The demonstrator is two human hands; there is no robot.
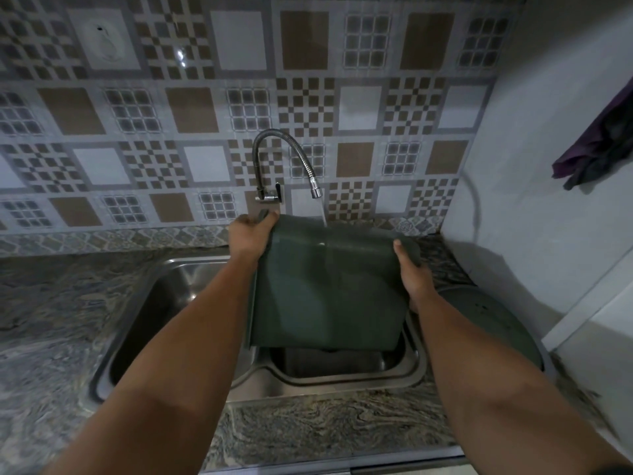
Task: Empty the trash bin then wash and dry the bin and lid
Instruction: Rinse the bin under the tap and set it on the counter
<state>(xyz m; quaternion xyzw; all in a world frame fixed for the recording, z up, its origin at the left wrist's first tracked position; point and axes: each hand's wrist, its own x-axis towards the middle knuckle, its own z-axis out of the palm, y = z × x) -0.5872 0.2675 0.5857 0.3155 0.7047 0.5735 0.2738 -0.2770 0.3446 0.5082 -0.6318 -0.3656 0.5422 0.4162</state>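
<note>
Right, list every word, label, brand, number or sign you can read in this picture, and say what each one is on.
No text can be read in this picture.
Green bin under the running faucet: a faint raised patch on its side, too blurred to tell if it is lettering.
Green lid on the counter: no marking visible.
Wall tiles: patterns only, no letters.
Dark cloth hanging on the right: no label visible.

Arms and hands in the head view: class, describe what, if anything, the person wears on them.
Both forearms are bare up to the frame edge: no sleeves show. The left hand and right hand wear no gloves, and no watch, bracelet or ring is visible.
</note>
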